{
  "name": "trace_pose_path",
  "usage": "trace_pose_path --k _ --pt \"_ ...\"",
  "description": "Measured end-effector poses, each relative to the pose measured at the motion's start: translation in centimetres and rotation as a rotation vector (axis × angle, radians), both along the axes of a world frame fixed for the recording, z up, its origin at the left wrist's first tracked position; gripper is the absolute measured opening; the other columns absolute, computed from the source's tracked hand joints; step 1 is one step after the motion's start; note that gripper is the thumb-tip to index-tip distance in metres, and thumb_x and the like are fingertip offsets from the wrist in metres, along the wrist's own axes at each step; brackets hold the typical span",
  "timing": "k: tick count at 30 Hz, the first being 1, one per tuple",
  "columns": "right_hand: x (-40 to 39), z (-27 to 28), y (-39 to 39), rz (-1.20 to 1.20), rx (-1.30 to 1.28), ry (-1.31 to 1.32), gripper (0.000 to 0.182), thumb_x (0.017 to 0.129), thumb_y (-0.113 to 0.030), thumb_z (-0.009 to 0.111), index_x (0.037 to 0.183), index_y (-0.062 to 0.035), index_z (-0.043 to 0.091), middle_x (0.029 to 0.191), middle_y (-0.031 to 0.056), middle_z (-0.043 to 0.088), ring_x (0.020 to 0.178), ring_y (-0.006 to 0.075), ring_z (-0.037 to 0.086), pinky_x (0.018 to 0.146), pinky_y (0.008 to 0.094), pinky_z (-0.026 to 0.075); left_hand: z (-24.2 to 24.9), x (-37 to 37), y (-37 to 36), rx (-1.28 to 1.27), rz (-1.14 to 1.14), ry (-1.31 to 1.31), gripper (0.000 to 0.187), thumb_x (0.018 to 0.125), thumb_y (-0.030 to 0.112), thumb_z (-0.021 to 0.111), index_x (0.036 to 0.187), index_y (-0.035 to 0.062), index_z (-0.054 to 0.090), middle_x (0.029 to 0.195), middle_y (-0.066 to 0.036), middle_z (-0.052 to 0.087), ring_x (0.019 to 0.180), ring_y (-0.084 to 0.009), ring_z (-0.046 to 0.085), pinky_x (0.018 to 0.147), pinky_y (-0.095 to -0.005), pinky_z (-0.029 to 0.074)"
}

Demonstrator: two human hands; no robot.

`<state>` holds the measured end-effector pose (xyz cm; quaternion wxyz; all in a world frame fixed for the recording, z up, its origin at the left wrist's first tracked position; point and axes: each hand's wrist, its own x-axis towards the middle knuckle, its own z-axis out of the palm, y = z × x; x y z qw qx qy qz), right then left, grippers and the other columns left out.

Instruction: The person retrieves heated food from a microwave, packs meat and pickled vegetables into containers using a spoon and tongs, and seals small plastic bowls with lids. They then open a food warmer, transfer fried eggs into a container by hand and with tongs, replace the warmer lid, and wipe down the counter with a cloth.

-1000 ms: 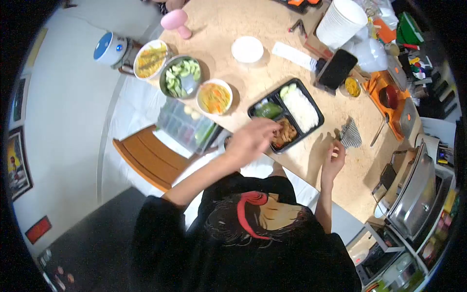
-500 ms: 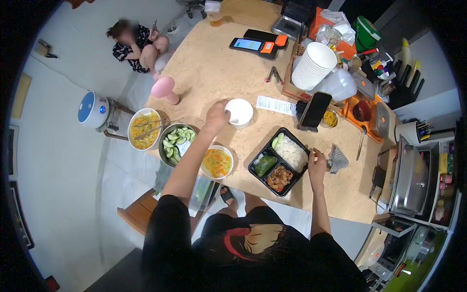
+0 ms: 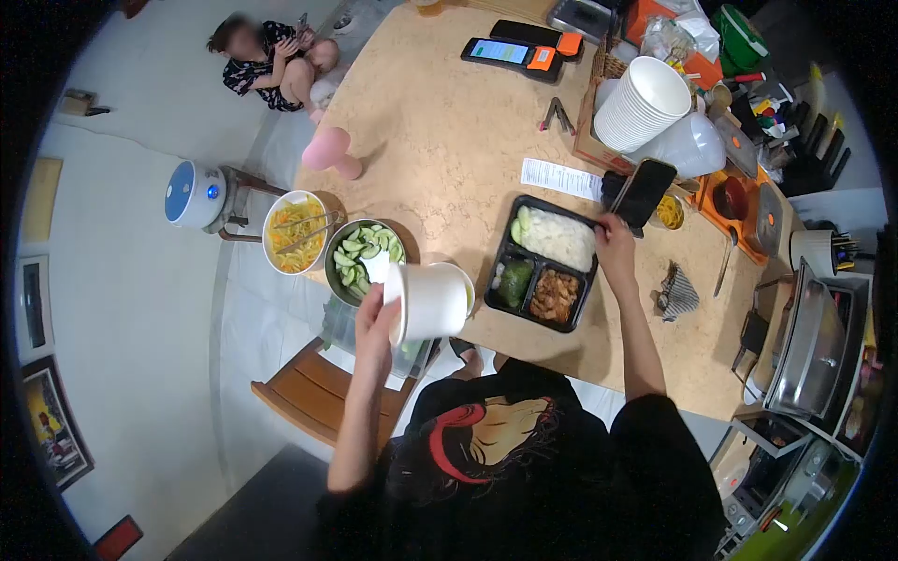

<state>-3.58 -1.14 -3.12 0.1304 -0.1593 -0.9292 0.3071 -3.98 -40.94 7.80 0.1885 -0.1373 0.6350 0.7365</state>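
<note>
Head view, and we're looking straight down on the table (image 3: 440,140). Our left hand (image 3: 376,318) has its fingers wrapped around a white paper cup (image 3: 428,301), holding it tipped on its side, mouth facing left, at the near edge of the table. The cup sits over a small white bowl (image 3: 462,280), so we cannot tell what is in that bowl. Left of the cup we have the metal bowl of cucumber slices (image 3: 365,258), and left of that again a white bowl of yellow noodles (image 3: 296,232) with tongs resting across it.

Right of the cup lies the black meal tray (image 3: 547,263): rice in the far compartment, greens and a brown meat dish in the two near ones. Our right hand (image 3: 615,248) rests on the tray's far right corner, fingers curled down over the rim; how tightly they grip, we cannot tell. Just beyond that hand stands a dark phone (image 3: 643,191), and beside it a paper slip (image 3: 561,179). Farther out from the tray rises a stack of white cups (image 3: 644,105). A striped cloth (image 3: 677,293) lies to the tray's right. Beyond the table's far left corner, a person sits on the floor (image 3: 140,112).
</note>
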Motion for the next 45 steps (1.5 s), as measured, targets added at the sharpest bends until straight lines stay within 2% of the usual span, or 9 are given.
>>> trace_pose_path --k 13,20,22,25,26,31,35,39,45 --pt "-24.9 -1.5 -8.0 0.387 0.144 -0.057 0.021 0.08 -0.015 0.057 0.098 -0.0062 0.065 0.094 0.0184 0.064 0.092 0.0339 0.06 0.08 0.0435 0.047 -0.2 9.6 -2.3 0.035 0.286 -0.097 0.019 0.086 0.009 0.057 0.103 0.0037 0.052 0.094 -0.003 0.06 0.082 -0.0082 0.056 0.074 -0.0222 0.045" --pt "-28.3 0.1 -9.9 0.293 0.125 0.109 0.032 0.085 -0.022 0.055 0.114 -0.009 0.06 0.1 0.0173 0.065 0.094 0.0304 0.062 0.081 0.038 0.048 1.6 10.2 -0.9 -0.055 0.042 -0.046 0.031 0.085 0.005 0.059 0.112 0.0033 0.045 0.104 -0.005 0.055 0.095 -0.0123 0.053 0.083 -0.0258 0.042" --pt "-20.6 2.9 -10.4 0.366 0.034 0.571 0.031 0.088 -0.024 0.054 0.114 -0.0068 0.059 0.098 0.0168 0.065 0.089 0.0288 0.063 0.079 0.0374 0.048 -0.5 10.6 -0.6 -0.057 -0.178 -0.039 0.046 0.08 0.002 0.058 0.122 0.0052 0.04 0.114 -0.007 0.053 0.107 -0.0156 0.05 0.093 -0.0306 0.04" --pt "-0.3 8.1 -12.7 0.071 -0.508 0.295 0.023 0.088 -0.02 0.052 0.103 -0.0044 0.061 0.092 0.0155 0.064 0.082 0.0344 0.062 0.074 0.0414 0.049 -2.1 10.7 2.5 0.003 -0.415 -0.022 0.058 0.08 0.001 0.056 0.133 0.0023 0.035 0.121 -0.01 0.05 0.112 -0.0179 0.049 0.094 -0.0296 0.039" --pt "8.2 5.4 -11.8 0.062 -0.427 0.447 0.022 0.087 -0.019 0.054 0.102 -0.0049 0.062 0.092 0.0145 0.064 0.085 0.0325 0.062 0.076 0.0411 0.049 -3.9 11.1 3.5 0.014 -0.564 0.02 0.06 0.08 -0.001 0.055 0.135 0.003 0.033 0.123 -0.01 0.05 0.112 -0.0193 0.05 0.092 -0.0312 0.042" --pt "46.9 1.6 -13.2 -0.212 -0.12 -0.602 0.031 0.084 -0.034 0.061 0.097 -0.0058 0.063 0.097 0.0161 0.062 0.095 0.0339 0.057 0.081 0.0446 0.044 -3.9 16.8 7.5 0.13 -0.771 -0.258 0.053 0.082 0.01 0.055 0.131 0.0022 0.036 0.112 -0.014 0.055 0.09 -0.0234 0.06 0.062 -0.0312 0.052" --pt "80.0 0.1 -15.3 -1.61 0.1 -0.457 0.022 0.079 -0.02 0.064 0.091 -0.0015 0.064 0.089 0.0181 0.065 0.083 0.0341 0.062 0.075 0.0403 0.048 -5.2 25.0 10.6 0.057 -0.981 -0.266 0.047 0.081 0.009 0.056 0.124 0.0012 0.04 0.104 -0.012 0.056 0.083 -0.0207 0.059 0.061 -0.0297 0.05" --pt "89.5 3.9 -11.4 -1.971 0.046 -0.233 0.022 0.084 -0.019 0.056 0.088 0.0007 0.065 0.083 0.0197 0.064 0.078 0.033 0.063 0.069 0.0388 0.049 -7.8 34.0 15.9 0.001 -1.104 -0.242 0.041 0.079 0.009 0.057 0.117 0.0002 0.044 0.095 -0.01 0.057 0.077 -0.018 0.057 0.06 -0.0283 0.048" --pt "95.0 3.3 7.0 -1.557 0.142 0.122 0.015 0.084 -0.012 0.058 0.089 0.0003 0.065 0.084 0.0172 0.065 0.076 0.0275 0.064 0.068 0.0341 0.049 -10.7 52.6 24.7 -0.032 -1.216 -0.17 0.031 0.077 0.007 0.059 0.107 -0.0012 0.051 0.082 -0.007 0.059 0.067 -0.0139 0.055 0.058 -0.0262 0.045"
